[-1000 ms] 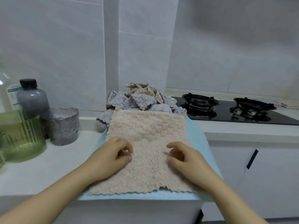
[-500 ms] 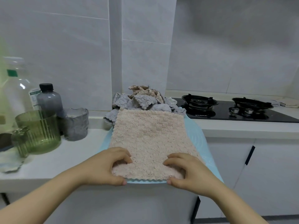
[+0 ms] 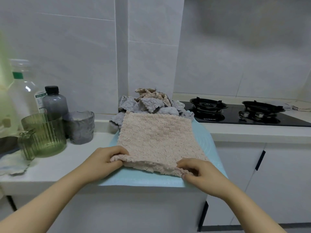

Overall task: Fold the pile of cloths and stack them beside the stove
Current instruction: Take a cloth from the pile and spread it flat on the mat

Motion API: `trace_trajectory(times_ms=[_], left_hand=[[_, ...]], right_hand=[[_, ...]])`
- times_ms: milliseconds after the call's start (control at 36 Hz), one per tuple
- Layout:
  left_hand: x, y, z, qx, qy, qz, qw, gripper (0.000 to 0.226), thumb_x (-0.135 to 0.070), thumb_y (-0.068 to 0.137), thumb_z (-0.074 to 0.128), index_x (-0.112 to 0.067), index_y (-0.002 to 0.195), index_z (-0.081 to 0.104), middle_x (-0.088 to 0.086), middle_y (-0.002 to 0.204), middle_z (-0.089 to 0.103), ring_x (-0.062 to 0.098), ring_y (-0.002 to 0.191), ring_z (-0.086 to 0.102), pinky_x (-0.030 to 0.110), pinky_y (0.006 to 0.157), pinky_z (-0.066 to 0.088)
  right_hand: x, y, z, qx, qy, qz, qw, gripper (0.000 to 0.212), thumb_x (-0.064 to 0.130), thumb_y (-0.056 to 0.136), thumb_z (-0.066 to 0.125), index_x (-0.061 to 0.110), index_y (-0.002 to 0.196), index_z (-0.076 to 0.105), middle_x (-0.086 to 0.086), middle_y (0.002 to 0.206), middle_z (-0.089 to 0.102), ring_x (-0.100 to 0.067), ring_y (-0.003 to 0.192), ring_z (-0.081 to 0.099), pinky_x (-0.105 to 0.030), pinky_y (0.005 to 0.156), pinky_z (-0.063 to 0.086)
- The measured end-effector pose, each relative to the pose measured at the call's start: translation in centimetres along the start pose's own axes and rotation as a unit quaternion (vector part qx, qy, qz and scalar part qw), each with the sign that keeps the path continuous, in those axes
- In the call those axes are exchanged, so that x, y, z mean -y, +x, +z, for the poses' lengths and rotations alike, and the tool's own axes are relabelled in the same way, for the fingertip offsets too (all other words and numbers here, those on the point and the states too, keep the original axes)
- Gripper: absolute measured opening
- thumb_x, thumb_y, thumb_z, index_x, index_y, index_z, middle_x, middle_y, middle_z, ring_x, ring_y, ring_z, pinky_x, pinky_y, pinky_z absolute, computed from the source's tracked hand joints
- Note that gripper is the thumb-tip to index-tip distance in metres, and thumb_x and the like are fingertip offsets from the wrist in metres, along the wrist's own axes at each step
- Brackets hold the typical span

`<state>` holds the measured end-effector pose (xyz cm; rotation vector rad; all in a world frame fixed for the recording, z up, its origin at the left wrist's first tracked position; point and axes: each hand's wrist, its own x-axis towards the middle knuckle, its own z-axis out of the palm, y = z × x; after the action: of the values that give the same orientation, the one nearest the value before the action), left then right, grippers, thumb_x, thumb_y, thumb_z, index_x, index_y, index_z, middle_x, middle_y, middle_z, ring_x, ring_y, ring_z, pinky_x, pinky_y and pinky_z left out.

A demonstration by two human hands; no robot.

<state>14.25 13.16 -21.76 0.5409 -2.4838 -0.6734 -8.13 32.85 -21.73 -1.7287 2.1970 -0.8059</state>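
Note:
A fluffy beige cloth (image 3: 156,137) lies spread on a light blue mat (image 3: 144,179) on the white counter. My left hand (image 3: 104,161) pinches its near left corner, and my right hand (image 3: 200,170) pinches its near right corner. The near edge is lifted off the mat between them. Behind the cloth sits a rumpled pile of grey and beige cloths (image 3: 149,104) against the wall. A black gas stove (image 3: 235,111) lies to the right of the pile.
At the left stand a green ribbed glass (image 3: 44,133), a small green cup (image 3: 27,145), a grey glass (image 3: 79,126), a dark bottle (image 3: 54,101) and a clear bottle (image 3: 21,88). A crumpled cloth (image 3: 13,165) lies at the counter's left edge. White cabinet doors (image 3: 277,174) sit below the stove.
My hands slid from the cloth's middle to its near corners, took hold of them and raised the near edge. The camera view has also shifted back.

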Motion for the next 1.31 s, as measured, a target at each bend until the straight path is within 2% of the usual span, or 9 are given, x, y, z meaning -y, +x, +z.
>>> trace_trajectory(times_ms=[194, 306, 389, 806, 917, 1000, 1111, 1222, 1306], left_hand=[[0.5, -0.1, -0.1, -0.057, -0.069, -0.039, 0.995, 0.048, 0.002, 0.085, 0.057, -0.046, 0.089, 0.058, -0.028, 0.08, 0.064, -0.009, 0.069, 0.055, 0.007, 0.061, 0.039], [0.3, -0.3, -0.1, -0.072, -0.064, -0.045, 0.994, 0.042, -0.004, 0.088, 0.056, -0.046, 0.089, 0.056, -0.029, 0.081, 0.063, -0.008, 0.072, 0.055, 0.008, 0.064, 0.038], [0.1, -0.4, 0.0, -0.065, -0.055, -0.057, 0.995, 0.022, -0.008, 0.089, 0.058, -0.028, 0.08, 0.062, -0.027, 0.072, 0.062, -0.005, 0.064, 0.051, 0.01, 0.059, 0.036], [-2.2, -1.0, -1.6, -0.081, -0.129, -0.079, 0.985, 0.02, -0.017, 0.086, 0.063, -0.02, 0.066, 0.061, -0.007, 0.042, 0.041, 0.003, 0.042, 0.032, 0.016, 0.042, 0.024], [-1.9, 0.1, -1.4, -0.098, -0.11, -0.098, 0.984, 0.013, -0.022, 0.088, 0.06, -0.023, 0.075, 0.063, -0.013, 0.055, 0.059, -0.001, 0.053, 0.048, 0.013, 0.052, 0.034], [-1.4, 1.2, -1.0, -0.124, -0.097, -0.119, 0.98, 0.014, -0.023, 0.09, 0.057, -0.017, 0.082, 0.066, -0.002, 0.07, 0.063, 0.012, 0.066, 0.052, 0.023, 0.06, 0.037], [-0.7, 3.3, -0.5, -0.152, -0.109, -0.172, 0.967, 0.019, -0.028, 0.09, 0.058, -0.012, 0.082, 0.065, -0.008, 0.054, 0.052, 0.011, 0.053, 0.044, 0.024, 0.049, 0.033], [1.3, 5.7, -0.5, -0.13, -0.064, -0.199, 0.969, 0.023, -0.032, 0.089, 0.058, -0.01, 0.091, 0.066, 0.008, 0.08, 0.067, 0.028, 0.077, 0.06, 0.036, 0.071, 0.045], [2.1, 7.3, -0.3, -0.094, -0.02, -0.2, 0.975, 0.015, -0.024, 0.091, 0.056, -0.013, 0.08, 0.059, 0.003, 0.068, 0.058, 0.022, 0.066, 0.052, 0.029, 0.057, 0.035]], right_hand=[[-0.3, 0.0, -0.7, -0.059, 0.019, 0.017, 0.998, 0.013, 0.021, 0.089, 0.058, 0.028, 0.083, 0.066, 0.009, 0.074, 0.064, 0.0, 0.067, 0.05, -0.012, 0.062, 0.037], [-1.0, -0.7, -1.3, -0.055, 0.014, 0.036, 0.998, 0.022, 0.014, 0.088, 0.056, 0.033, 0.082, 0.063, 0.016, 0.079, 0.066, 0.002, 0.072, 0.053, -0.011, 0.066, 0.039], [-1.5, -1.2, -1.9, -0.077, 0.031, 0.054, 0.995, 0.027, 0.01, 0.088, 0.054, 0.03, 0.073, 0.063, 0.02, 0.053, 0.053, 0.003, 0.057, 0.046, -0.012, 0.056, 0.035], [-0.5, -2.7, -4.4, -0.13, 0.241, 0.093, 0.957, 0.009, 0.012, 0.084, 0.066, 0.004, 0.081, 0.067, -0.015, 0.074, 0.057, -0.022, 0.068, 0.05, -0.021, 0.051, 0.042], [-0.3, -1.3, -4.5, -0.173, 0.192, 0.094, 0.961, 0.008, 0.017, 0.084, 0.067, 0.012, 0.079, 0.069, -0.014, 0.08, 0.068, -0.024, 0.073, 0.06, -0.034, 0.066, 0.048], [-0.3, 0.5, -4.3, -0.213, 0.165, 0.097, 0.958, 0.008, 0.019, 0.084, 0.067, 0.019, 0.077, 0.066, -0.001, 0.08, 0.067, -0.023, 0.082, 0.062, -0.035, 0.073, 0.049], [-0.7, 3.5, -3.8, -0.275, 0.173, 0.111, 0.939, 0.014, 0.021, 0.087, 0.064, 0.022, 0.1, 0.06, 0.006, 0.088, 0.058, -0.012, 0.08, 0.054, -0.025, 0.062, 0.04], [-1.7, 6.4, -2.9, -0.276, 0.209, 0.135, 0.928, 0.016, 0.016, 0.088, 0.062, 0.017, 0.103, 0.057, 0.006, 0.08, 0.056, -0.01, 0.067, 0.05, -0.023, 0.055, 0.038], [-2.7, 8.3, -2.4, -0.253, 0.19, 0.167, 0.934, 0.011, 0.014, 0.086, 0.063, 0.015, 0.097, 0.061, 0.001, 0.074, 0.059, -0.017, 0.063, 0.054, -0.026, 0.056, 0.046]])
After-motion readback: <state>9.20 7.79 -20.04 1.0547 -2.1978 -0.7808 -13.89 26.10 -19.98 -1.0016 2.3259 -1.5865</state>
